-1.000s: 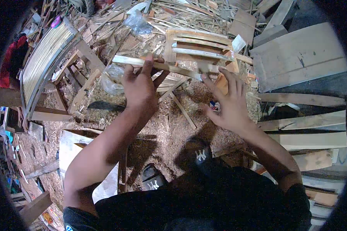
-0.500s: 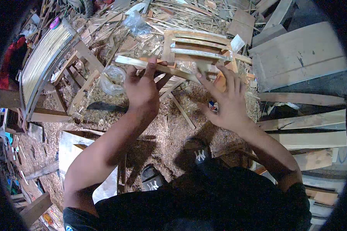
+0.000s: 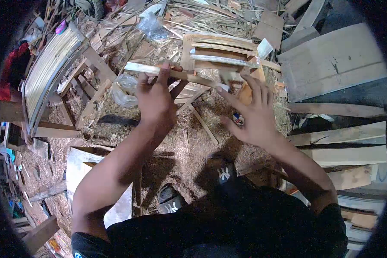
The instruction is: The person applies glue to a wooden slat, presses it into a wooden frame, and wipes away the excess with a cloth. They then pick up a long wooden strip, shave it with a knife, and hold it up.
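A thin wooden strip (image 3: 198, 79) lies slanted across the front of me, its pale left end higher than its right. My left hand (image 3: 157, 103) is closed around it near the left end, thumb on top. At the strip's other end, my right hand (image 3: 259, 117) is spread open, the index fingertip right at the tip. Just beyond both hands is a wooden frame (image 3: 187, 50) with several curved slats (image 3: 221, 59). A crumpled clear plastic bag (image 3: 124, 91) rests to the left of my left hand.
Sawdust and offcuts cover the floor (image 3: 189, 142). To the left stands a curved slatted panel (image 3: 51, 69). Several planks (image 3: 344, 155) and a wide board (image 3: 335, 62) are at the right. A dark flat piece (image 3: 117, 120) lies left of my left forearm.
My left hand and the strip have shifted slightly to the left. The right hand stays almost in place, its index fingertip still by the strip's end.
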Demonstrator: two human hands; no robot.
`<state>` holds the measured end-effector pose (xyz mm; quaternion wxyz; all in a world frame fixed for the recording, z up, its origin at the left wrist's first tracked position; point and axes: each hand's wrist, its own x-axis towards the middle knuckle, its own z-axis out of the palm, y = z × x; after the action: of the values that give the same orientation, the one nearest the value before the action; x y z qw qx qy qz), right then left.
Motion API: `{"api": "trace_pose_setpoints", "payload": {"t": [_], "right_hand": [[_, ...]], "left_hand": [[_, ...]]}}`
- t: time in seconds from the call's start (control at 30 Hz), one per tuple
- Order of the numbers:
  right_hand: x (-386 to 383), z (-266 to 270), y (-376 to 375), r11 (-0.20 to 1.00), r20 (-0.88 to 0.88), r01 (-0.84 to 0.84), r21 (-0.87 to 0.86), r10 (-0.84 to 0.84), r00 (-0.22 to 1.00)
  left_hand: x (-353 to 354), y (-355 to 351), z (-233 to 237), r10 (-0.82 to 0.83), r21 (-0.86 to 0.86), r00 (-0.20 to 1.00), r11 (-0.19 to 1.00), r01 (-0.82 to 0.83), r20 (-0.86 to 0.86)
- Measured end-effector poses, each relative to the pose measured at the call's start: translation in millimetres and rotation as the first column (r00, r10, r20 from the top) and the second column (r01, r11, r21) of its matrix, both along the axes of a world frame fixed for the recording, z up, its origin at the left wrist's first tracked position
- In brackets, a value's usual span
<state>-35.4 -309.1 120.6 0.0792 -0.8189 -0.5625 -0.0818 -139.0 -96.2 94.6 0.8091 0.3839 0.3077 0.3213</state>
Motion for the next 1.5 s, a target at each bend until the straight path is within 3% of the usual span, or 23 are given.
{"api": "trace_pose_setpoints", "payload": {"t": [0.2,0.3,0.4,0.5,0.63,0.7,0.8,0.87,1.0,1.07,1.3,1.5], "right_hand": [[1.9,-6.4,-0.8,0.999,-0.012,0.046,0.002,-0.046,0.999],[0.1,-3.1,2.0,1.0,-0.032,0.019,0.005,-0.019,0.999],[2.3,-3.4,-2.1,1.0,0.003,0.017,-0.009,-0.017,1.0],[3.8,-4.9,-6.1,0.997,-0.038,0.057,0.06,-0.054,0.998],[6.1,-7.8,-6.7,0.991,-0.021,0.04,0.125,-0.038,0.999],[5.4,-6.5,-6.2,0.998,0.014,0.04,0.039,-0.04,0.999],[2.7,-6.2,-3.0,0.998,0.002,0.04,0.05,-0.041,0.999],[1.2,-4.6,-1.0,0.999,0.001,0.023,0.047,-0.023,1.0],[4.7,-4.8,-4.4,1.0,0.026,0.01,0.014,-0.01,1.0],[3.3,-3.9,-4.7,1.0,0.016,0.025,0.014,-0.025,1.0],[-2.9,-3.0,3.8,0.999,-0.041,0.025,0.035,-0.023,0.999],[0.1,-1.7,-1.0,1.0,0.019,0.001,0.0,-0.001,1.0]], "left_hand": [[-0.4,0.0,-5.7,-0.006,-0.034,1.0,0.999,0.005,-0.013],[0.4,0.9,-10.2,0.002,0.052,1.0,0.999,-0.003,0.015],[-1.2,3.7,-6.8,-0.036,-0.026,0.999,0.999,0.036,-0.012],[0.7,2.1,1.8,0.098,-0.165,0.994,0.982,-0.089,0.05],[2.3,4.2,-1.1,0.069,-0.155,0.997,0.986,-0.064,0.023],[1.1,7.1,-10.6,0.037,-0.154,0.998,0.988,-0.03,0.042],[-0.1,6.2,-14.9,-0.059,-0.001,0.997,0.998,0.059,0.048],[2.5,-0.8,6.1,0.079,-0.157,0.997,0.984,-0.079,-0.006],[0.7,3.4,1.5,0.098,-0.178,0.995,0.979,-0.1,-0.018],[-0.5,8.8,-11.3,0.015,-0.194,0.998,0.981,-0.004,0.056],[2.5,-9.6,6.9,0.084,-0.121,0.996,0.989,-0.08,0.029],[-2.3,-0.6,-4.3,0.008,-0.074,0.999,0.997,-0.005,0.034]]}}
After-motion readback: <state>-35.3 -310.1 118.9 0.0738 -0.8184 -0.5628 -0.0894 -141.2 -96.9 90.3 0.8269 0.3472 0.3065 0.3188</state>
